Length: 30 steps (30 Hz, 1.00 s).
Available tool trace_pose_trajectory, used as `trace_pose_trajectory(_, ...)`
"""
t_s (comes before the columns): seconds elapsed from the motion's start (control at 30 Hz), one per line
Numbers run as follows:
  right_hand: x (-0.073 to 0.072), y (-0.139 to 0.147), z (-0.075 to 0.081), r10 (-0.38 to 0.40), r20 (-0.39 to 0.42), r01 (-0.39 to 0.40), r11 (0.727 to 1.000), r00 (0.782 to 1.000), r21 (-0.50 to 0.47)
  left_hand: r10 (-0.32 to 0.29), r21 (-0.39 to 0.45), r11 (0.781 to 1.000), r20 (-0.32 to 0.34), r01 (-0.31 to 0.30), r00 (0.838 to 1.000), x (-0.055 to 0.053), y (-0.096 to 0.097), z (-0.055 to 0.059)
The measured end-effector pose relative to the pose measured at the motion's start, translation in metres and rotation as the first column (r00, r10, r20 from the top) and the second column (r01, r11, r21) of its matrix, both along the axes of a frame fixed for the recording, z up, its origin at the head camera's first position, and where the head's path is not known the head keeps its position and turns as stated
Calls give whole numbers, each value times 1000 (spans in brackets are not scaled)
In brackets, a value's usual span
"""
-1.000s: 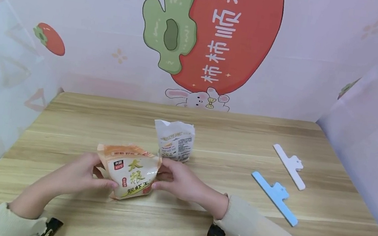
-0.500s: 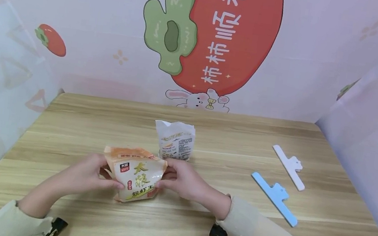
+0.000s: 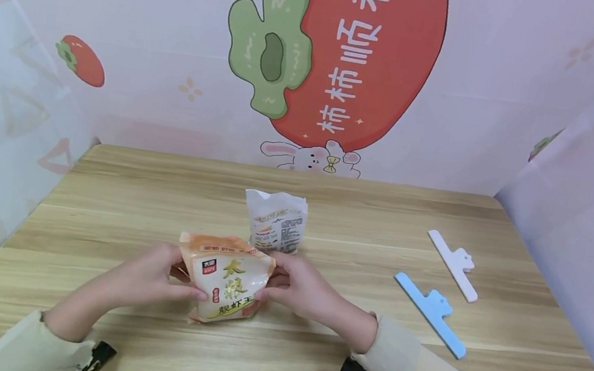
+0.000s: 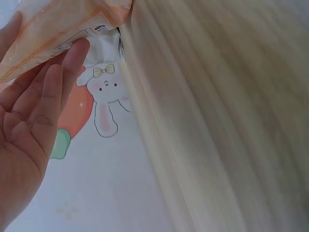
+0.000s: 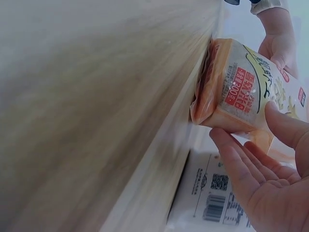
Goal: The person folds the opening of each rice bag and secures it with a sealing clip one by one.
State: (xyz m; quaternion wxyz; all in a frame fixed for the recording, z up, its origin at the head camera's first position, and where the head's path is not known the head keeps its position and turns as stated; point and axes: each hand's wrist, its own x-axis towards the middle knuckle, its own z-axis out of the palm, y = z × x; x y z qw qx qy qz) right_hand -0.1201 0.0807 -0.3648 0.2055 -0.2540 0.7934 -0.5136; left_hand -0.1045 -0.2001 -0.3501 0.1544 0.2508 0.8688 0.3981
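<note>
- Your left hand (image 3: pixel 161 277) held the orange and white bag (image 3: pixel 230 287) at its left side; the thumb lay on the printed front, and the other fingers went behind it.
- Your right hand (image 3: pixel 300 287) pinched the same bag at its right edge, with the thumb in front and the fingers at the back, so both hands were clamped on this one bag.
- The bag was in front of you, a little left of the middle of the wooden table (image 3: pixel 360 220), with its orange top band up and its printed face toward you; it leaned somewhat, and I cannot tell whether its bottom touched the wood.
- Just behind it, a white bag (image 3: pixel 278 224) stood upright on the table, near your right fingers; the right wrist view showed a barcode and a square code on it.
- On the right part of the table, well apart from your hands, lay a blue clip (image 3: pixel 431 315) and, farther from you, a white clip (image 3: pixel 455 265), both placed slantwise and not touching each other.
- At your pale cuffs there was a black piece on each side, and behind the table hung a light backdrop (image 3: pixel 156 13) with a big red fruit (image 3: pixel 388 65) and a rabbit (image 3: pixel 309 160).
</note>
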Motion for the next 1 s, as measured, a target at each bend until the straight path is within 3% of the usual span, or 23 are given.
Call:
trace_pose_trajectory(0.13, 2, 6, 0, -8, 13, 8, 1000, 1000, -2, -19, 7, 1000, 16, 19, 1000, -1, 5, -2)
trace_pose_trajectory(0.47, 4, 27, -2, -32, 20, 31, 999, 999, 9, -69, 11, 998, -23, 69, 997, -9, 23, -7)
trace_pose_trajectory(0.77, 8, 42, -1, -33, 29, 33, 999, 999, 0, -103, 3, 995, -62, 104, 993, -11, 38, -5)
trace_pose_trajectory(1.0, 10, 55, -1, -47, 23, 47, 999, 999, 22, -122, 18, 992, -56, 123, 991, -12, 51, -6)
